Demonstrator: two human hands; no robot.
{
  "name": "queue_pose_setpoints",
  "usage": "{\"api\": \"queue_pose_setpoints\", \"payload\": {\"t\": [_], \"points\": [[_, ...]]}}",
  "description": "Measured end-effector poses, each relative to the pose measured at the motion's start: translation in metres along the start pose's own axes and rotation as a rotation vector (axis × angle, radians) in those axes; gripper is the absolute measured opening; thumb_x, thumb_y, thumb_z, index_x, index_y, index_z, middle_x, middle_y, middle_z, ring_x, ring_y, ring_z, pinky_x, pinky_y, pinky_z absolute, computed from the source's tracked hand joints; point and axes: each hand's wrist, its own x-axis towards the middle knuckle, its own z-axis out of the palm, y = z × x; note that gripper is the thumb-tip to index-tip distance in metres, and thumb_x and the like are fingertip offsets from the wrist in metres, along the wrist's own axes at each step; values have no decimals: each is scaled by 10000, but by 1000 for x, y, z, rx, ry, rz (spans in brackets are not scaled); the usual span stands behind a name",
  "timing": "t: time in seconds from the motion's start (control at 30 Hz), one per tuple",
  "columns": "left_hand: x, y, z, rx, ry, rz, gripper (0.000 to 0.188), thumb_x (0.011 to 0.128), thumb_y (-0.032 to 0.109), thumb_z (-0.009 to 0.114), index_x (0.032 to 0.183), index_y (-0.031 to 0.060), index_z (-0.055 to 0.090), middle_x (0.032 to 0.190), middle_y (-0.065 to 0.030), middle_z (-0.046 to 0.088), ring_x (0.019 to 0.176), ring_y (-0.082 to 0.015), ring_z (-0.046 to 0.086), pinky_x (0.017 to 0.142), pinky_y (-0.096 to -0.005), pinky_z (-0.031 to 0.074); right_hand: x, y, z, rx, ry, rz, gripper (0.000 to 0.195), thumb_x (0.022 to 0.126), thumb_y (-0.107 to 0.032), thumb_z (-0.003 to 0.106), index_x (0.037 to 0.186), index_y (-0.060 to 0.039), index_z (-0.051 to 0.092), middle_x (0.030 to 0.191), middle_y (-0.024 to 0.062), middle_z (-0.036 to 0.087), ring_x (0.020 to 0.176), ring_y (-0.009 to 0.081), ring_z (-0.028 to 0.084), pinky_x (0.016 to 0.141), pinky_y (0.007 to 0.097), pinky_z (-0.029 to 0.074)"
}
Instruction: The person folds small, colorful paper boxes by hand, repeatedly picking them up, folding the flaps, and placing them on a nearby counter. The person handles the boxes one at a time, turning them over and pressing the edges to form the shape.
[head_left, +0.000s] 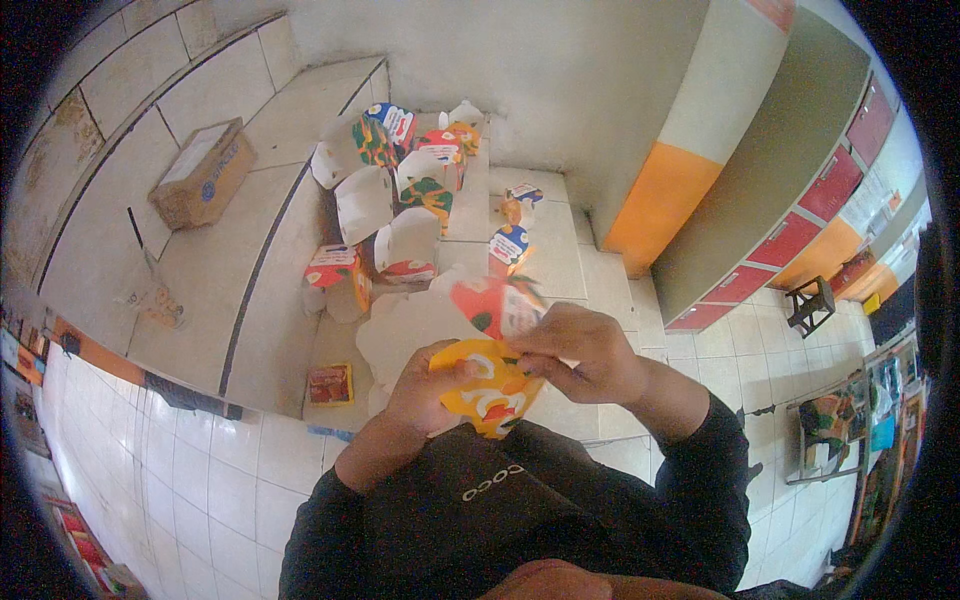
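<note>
In front of my chest I hold a printed paper food box (487, 390), yellow on the near side with red and white panels beyond. My left hand (420, 390) grips its left side, thumb on the yellow panel. The fingers of my right hand (589, 352) pinch the box's right edge. White unprinted flaps (405, 326) spread out on the far left; the red panel is blurred. Just beyond stand several similar folded boxes with raised white lids, among them a red one (337, 274) and a green-patterned one (426, 196).
A brown cardboard carton (204, 174) sits on the tiled ledge (202, 289) at left. Near it lies a clear plastic bag (159, 300). Two blue-printed boxes (510, 244) stand right of the group. A small red-and-yellow packet (330, 385) lies by my left hand. A dark stool (810, 306) stands at right.
</note>
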Motion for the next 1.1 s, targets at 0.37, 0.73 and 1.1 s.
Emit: {"api": "queue_pose_setpoints", "payload": {"t": [0.37,0.73,1.1], "points": [[-3,-2,4,-151,-26,30,425,804,105,618,1182,-1,456,1105,-125,549,1023,-254,558,878,-389,457,-9,24,21,341,-18,235,425,764,-140,684,1173,-100,576,1152,103,590,1023,251,549,931,344,399],[-5,-15,1,-170,-149,17,505,826,187,638,1253,62,399,1156,-78,519,1041,-211,538,876,-339,448,-23,4,57,238,303,560,273,858,-138,591,1087,11,603,907,114,637,743,121,612,701,224,469],[13,-15,-14,-274,146,161,396,929,331,441,1234,78,439,1156,-54,535,1040,-188,540,915,-362,422,-21,23,87,-450,217,72,608,763,-382,651,1260,-86,463,1387,166,337,1318,349,259,1058,555,121]]}}
